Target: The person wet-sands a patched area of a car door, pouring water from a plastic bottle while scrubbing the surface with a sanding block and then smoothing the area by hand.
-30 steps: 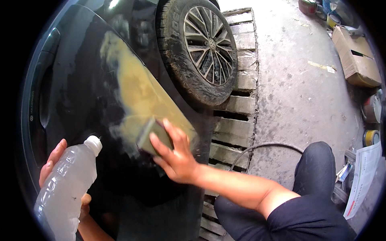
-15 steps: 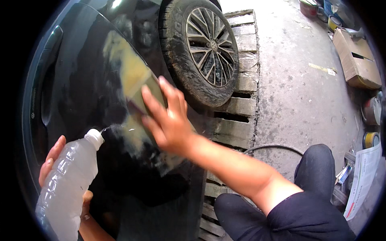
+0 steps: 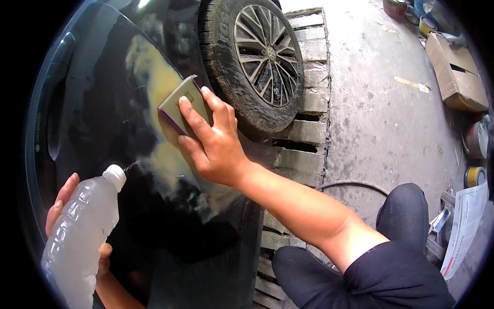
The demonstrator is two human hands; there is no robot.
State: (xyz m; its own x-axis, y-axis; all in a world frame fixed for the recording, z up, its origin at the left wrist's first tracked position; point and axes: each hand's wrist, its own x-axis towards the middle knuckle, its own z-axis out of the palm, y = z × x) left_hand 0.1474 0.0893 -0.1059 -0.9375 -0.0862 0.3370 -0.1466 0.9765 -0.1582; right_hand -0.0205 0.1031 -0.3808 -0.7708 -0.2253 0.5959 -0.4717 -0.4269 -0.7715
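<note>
My right hand (image 3: 222,152) presses a flat sanding block (image 3: 176,104), its face greenish-grey with a purple lower edge, against the dark car panel (image 3: 103,98). Under and around the block the panel carries a yellowish filler patch (image 3: 163,77) with pale, scuffed edges. In the lower left, my left hand (image 3: 63,198) is wrapped round a clear plastic bottle (image 3: 82,232) of cloudy liquid. The bottle tilts toward the panel, and a thin stream leaves its white cap (image 3: 115,177). Much of the left hand is hidden behind the bottle.
A car wheel (image 3: 267,56) stands right beyond the panel, beside a slatted floor grating (image 3: 313,67). A hose (image 3: 355,183) lies on the concrete floor (image 3: 370,118). Along the right are a cardboard box (image 3: 458,77), several cans and a printed sheet (image 3: 464,226). My bent knees (image 3: 404,216) are below.
My right hand has slid the block up along the filler patch, away from me. Liquid still squirts from the bottle, which appears slightly further left in the picture.
</note>
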